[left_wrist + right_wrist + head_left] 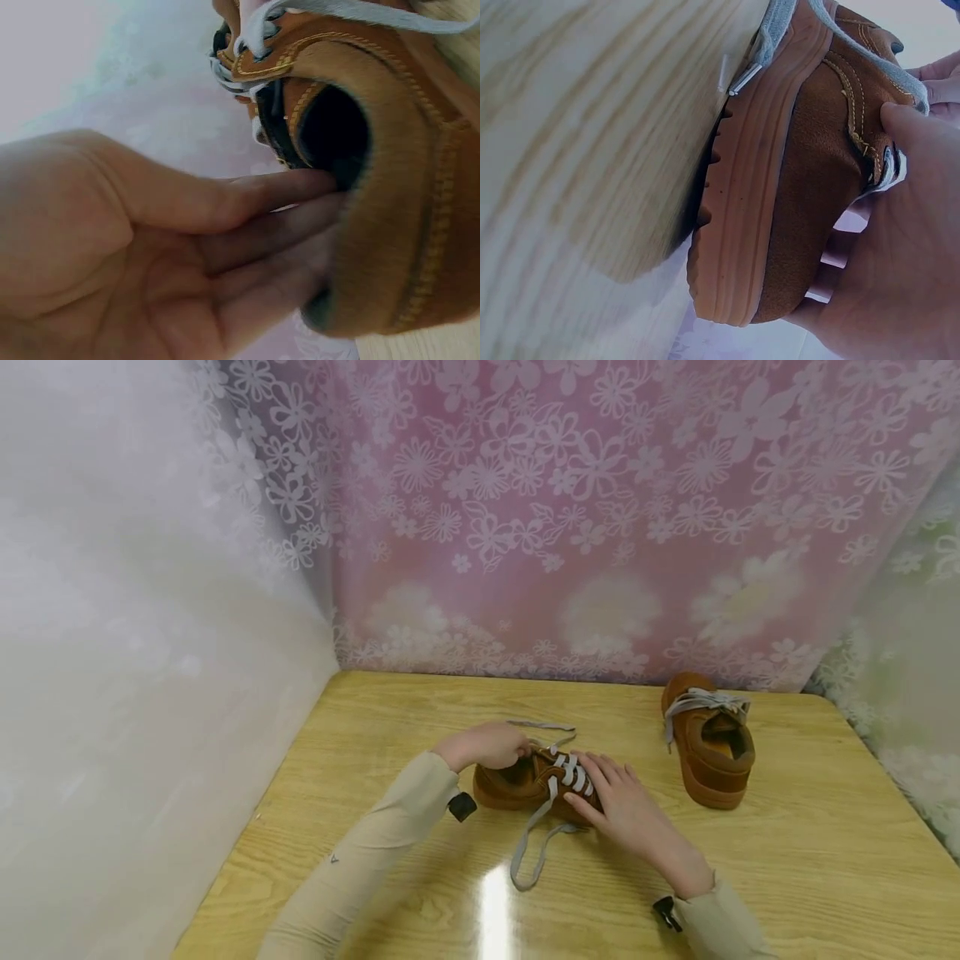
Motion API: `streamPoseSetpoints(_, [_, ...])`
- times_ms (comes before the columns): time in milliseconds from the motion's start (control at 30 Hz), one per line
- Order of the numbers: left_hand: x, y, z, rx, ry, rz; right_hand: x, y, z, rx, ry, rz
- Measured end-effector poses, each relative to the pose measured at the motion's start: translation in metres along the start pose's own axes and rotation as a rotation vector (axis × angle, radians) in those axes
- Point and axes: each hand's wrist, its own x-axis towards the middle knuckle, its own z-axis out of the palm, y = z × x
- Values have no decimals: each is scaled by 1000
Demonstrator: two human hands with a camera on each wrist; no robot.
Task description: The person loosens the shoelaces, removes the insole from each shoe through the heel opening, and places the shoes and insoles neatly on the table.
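Observation:
A brown suede shoe [504, 789] with grey laces lies on the table, its toe toward the right. My left hand [491, 745] is at the shoe's collar on the far side. In the left wrist view, the fingers [274, 236] of this hand reach into the opening, their tips hidden by the collar. My right hand [626, 806] holds the front of the shoe, with the thumb on the laced part and the other fingers across the toe. One loose lace [528, 852] loops on the table at the near side; another lace end [543, 724] lies beyond the shoe.
A second brown shoe [705, 747] with grey laces stands at the back right of the wooden table [810, 860]. Pink flowered fabric [570, 527] hangs behind the table, and a pale sheet [150, 652] stands along its left side.

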Motion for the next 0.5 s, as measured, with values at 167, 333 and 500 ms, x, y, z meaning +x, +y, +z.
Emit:
streamPoseSetpoints(167, [15,8,-11,-13,-197,-59,0,2,-3,7,-14,-14])
streamPoseSetpoints(333, [28,12,-8,-13,-312,-124,0,4,-3,5,-15,-25])
streamPoseSetpoints(500, [34,12,-6,42,-354,-120,-1,6,-2,6,-14,-26])
